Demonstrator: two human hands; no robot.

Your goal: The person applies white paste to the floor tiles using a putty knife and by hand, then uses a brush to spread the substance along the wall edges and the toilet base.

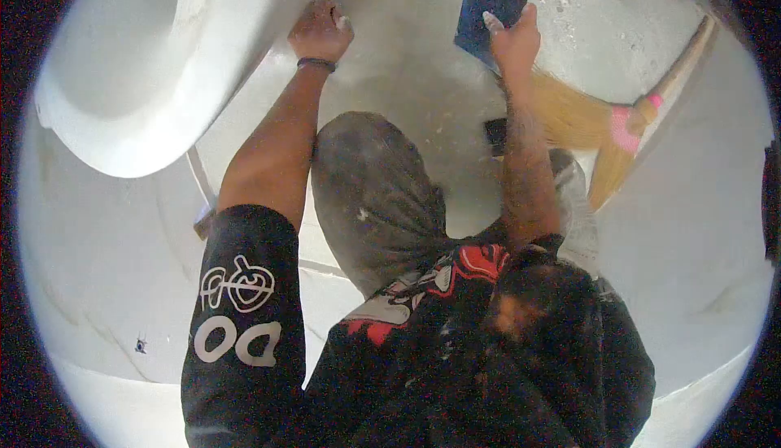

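Note:
My right hand (515,41) grips a dark blue flat, straight-edged piece (478,23), thumb and fingertips on its upper face. It is held low over the dusty, pale floor (407,82). Farther left, my left hand (321,32) is closed near the floor, beside the white curved fixture. The fingers curl inward with pale dust on them, and whether anything small sits between them is hidden. Under my right forearm lies a straw broom (569,115) with a pink binding.
A large white curved basin-like fixture (122,135) stands at the left. The broom's handle (683,58) leans toward the upper right. Pale specks and debris (569,9) are scattered near the dark blue piece. My bent knee (366,155) is between my arms.

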